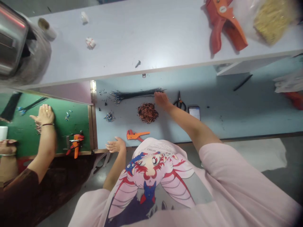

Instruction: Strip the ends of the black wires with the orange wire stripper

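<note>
Black wires (137, 94) lying left-right, right hand (162, 100) pinching right end, left hand (116, 145) uncurled

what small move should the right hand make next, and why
Probably slide one wire out of the black wire bundle with the right hand: it is at the bundle's right end, while the left hand is open and the orange tool lies unheld.

Pale blue bench (224, 121): black wire bundle (138, 94), coppery heap (148, 113), orange-handled tool (135, 135), black snips (179, 98), phone (194, 113).
</note>
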`<state>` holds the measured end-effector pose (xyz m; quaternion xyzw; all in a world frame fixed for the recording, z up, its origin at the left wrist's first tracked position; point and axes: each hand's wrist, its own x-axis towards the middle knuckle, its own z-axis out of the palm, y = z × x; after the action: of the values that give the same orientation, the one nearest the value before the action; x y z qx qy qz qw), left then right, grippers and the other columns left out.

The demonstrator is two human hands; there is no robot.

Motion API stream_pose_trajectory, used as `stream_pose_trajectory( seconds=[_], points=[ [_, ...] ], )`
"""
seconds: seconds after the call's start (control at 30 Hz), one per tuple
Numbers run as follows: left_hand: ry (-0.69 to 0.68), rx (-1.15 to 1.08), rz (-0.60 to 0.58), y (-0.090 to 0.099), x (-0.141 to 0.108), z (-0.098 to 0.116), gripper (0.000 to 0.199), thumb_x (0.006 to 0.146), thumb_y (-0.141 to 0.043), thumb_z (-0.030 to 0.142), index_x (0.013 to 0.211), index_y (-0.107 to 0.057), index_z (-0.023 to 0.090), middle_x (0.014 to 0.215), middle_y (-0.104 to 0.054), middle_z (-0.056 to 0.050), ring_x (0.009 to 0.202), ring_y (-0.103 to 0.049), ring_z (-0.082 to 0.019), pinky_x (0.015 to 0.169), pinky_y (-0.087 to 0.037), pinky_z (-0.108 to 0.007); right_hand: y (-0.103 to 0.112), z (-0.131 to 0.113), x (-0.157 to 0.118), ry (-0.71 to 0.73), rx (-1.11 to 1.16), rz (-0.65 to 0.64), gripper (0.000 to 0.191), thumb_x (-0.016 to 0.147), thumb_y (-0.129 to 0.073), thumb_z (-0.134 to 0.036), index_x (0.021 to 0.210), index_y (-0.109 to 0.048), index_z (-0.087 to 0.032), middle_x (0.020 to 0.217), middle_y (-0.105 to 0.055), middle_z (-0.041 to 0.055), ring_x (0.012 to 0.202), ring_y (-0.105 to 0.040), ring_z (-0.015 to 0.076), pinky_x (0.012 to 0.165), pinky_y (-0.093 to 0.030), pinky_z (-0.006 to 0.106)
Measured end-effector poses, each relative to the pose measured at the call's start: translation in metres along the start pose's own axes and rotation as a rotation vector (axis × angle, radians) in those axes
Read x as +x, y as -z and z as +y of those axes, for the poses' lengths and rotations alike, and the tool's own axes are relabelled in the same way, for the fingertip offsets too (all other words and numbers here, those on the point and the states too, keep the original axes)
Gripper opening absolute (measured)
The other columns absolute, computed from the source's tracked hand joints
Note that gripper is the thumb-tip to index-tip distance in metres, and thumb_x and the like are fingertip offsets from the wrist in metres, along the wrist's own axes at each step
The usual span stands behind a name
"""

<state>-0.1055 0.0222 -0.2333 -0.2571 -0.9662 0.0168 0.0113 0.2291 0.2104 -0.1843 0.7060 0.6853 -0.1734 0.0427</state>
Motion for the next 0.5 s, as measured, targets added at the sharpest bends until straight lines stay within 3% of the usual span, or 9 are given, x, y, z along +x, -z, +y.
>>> stream_pose_trajectory(
  seconds=[0.17, 0.33, 0.5],
  points=[
    [-0.003, -0.001, -0.009, 0.001, 0.001, 0.000, 0.061, 0.088, -0.032, 0.052, 0.132, -0.028, 0.011, 0.127, -0.045, -0.025, 0.128, -0.036, -0.038, 0.098, -0.030, -0.060, 0.009, 0.000, -0.017, 0.037, 0.054, -0.019, 0.026, 0.089, -0.039, -0.015, 0.100, -0.062, -0.015, 0.097, -0.064, 0.0124, 0.088, -0.059, 0.0216, 0.076, -0.040, 0.029],
    [-0.005, 0.013, -0.060, 0.007, 0.004, 0.003, 0.063, 0.089, -0.029, 0.053, 0.131, -0.026, 0.007, 0.128, -0.041, -0.028, 0.128, -0.035, -0.038, 0.099, -0.030, -0.059, 0.023, -0.004, -0.025, 0.029, 0.129, 0.046, 0.030, 0.092, -0.035, -0.021, 0.105, -0.062, -0.018, 0.103, -0.063, 0.0103, 0.088, -0.058, 0.0196, 0.074, -0.040, 0.027],
    [-0.003, 0.035, -0.146, 0.019, 0.014, 0.005, 0.062, 0.088, -0.033, 0.051, 0.126, -0.030, 0.002, 0.126, -0.041, -0.031, 0.125, -0.036, -0.040, 0.094, -0.035, -0.057, 0.029, -0.012, -0.035, 0.057, 0.206, 0.068, 0.025, 0.086, -0.042, -0.020, 0.089, -0.066, -0.016, 0.090, -0.067, 0.0101, 0.082, -0.059, 0.0206, 0.072, -0.041, 0.027]
  ],
)
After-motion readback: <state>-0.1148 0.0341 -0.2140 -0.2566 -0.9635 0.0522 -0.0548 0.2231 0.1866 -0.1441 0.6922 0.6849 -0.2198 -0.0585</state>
